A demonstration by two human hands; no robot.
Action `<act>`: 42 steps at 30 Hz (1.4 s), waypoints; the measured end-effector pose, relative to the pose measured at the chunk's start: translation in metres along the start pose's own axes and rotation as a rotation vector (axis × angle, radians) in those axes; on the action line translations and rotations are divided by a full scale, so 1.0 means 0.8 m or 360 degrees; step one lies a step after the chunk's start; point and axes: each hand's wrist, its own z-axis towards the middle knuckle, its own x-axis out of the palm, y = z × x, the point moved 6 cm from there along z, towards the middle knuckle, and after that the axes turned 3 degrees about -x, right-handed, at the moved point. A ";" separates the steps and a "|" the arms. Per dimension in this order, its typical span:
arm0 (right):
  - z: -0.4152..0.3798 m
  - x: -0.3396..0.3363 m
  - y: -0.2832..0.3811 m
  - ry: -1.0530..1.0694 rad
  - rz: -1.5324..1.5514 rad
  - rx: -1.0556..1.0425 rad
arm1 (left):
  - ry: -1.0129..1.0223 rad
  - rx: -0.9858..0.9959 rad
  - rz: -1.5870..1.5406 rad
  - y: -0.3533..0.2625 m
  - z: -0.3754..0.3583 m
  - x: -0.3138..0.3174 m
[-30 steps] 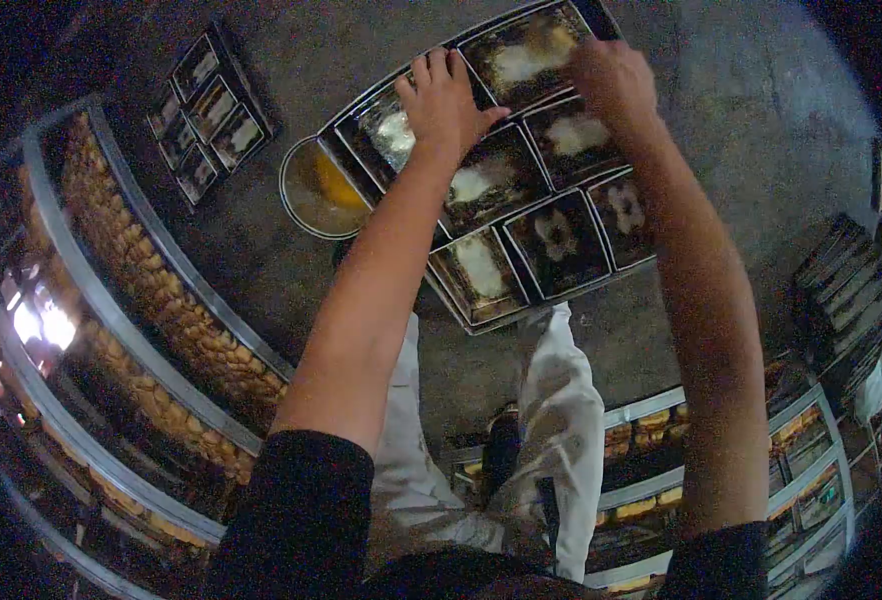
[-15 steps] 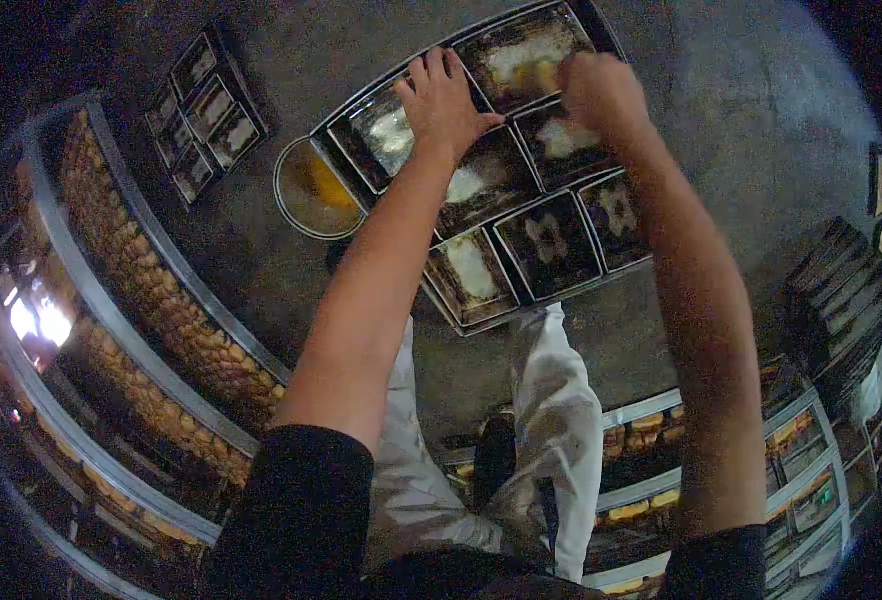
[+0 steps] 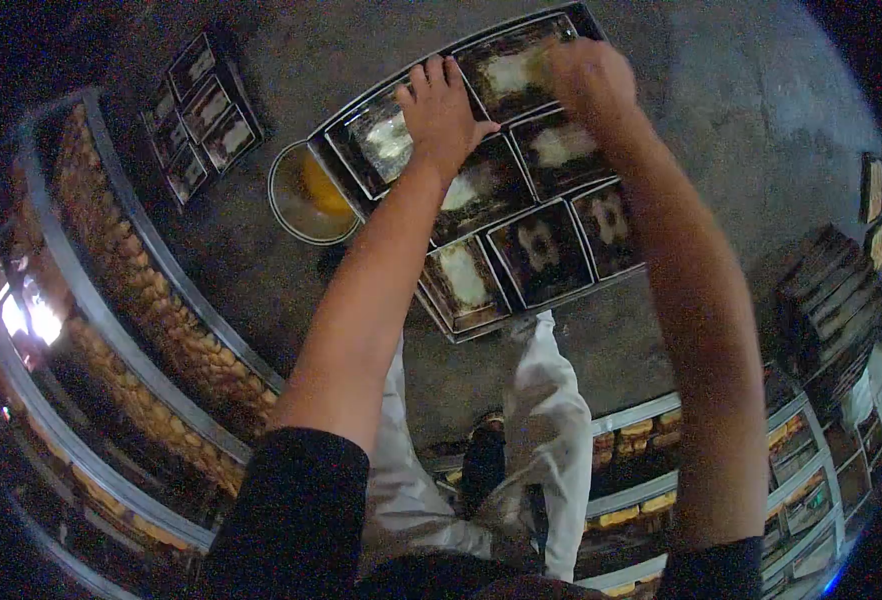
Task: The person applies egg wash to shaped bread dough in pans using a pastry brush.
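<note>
Several dark rectangular tins, joined in a tray (image 3: pixel 546 250), stand in front of me, their insides shiny. My left hand (image 3: pixel 443 115) lies with fingers spread on the rims between the upper left tin (image 3: pixel 381 140) and its neighbours. Over the right end of the upper right tin (image 3: pixel 506 72) is my right hand (image 3: pixel 591 80), its fingers curled and blurred. Something yellowish shows faintly beside those fingers, too smeared to make out. A round container (image 3: pixel 311 195) with yellow contents sits against the tray's left side.
Another group of tins (image 3: pixel 201 120) lies on the floor at the upper left. Curved racks of baked goods (image 3: pixel 151 270) fill the left side. More racks (image 3: pixel 641 480) stand at the lower right, with stacked dark tins (image 3: pixel 831 300) at the right edge.
My right hand has shifted slightly left over the upper right tin. My left hand keeps its place on the rims. The whole view has moved a little.
</note>
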 end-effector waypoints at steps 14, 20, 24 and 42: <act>-0.015 0.042 0.023 -0.0413 0.0653 0.0112 | 0.0064 -0.0041 -0.0032 0.002 0.001 0.008; -0.010 0.071 -0.019 -0.0345 0.0661 -0.0005 | 0.0091 -0.0052 0.0006 -0.001 0.003 0.007; -0.015 0.056 -0.043 -0.0085 0.0417 -0.0042 | 0.0134 -0.0053 0.0027 -0.002 0.002 0.009; -0.061 0.045 -0.050 -0.0500 0.0201 0.0239 | 0.0103 -0.0067 0.0080 -0.004 -0.003 0.007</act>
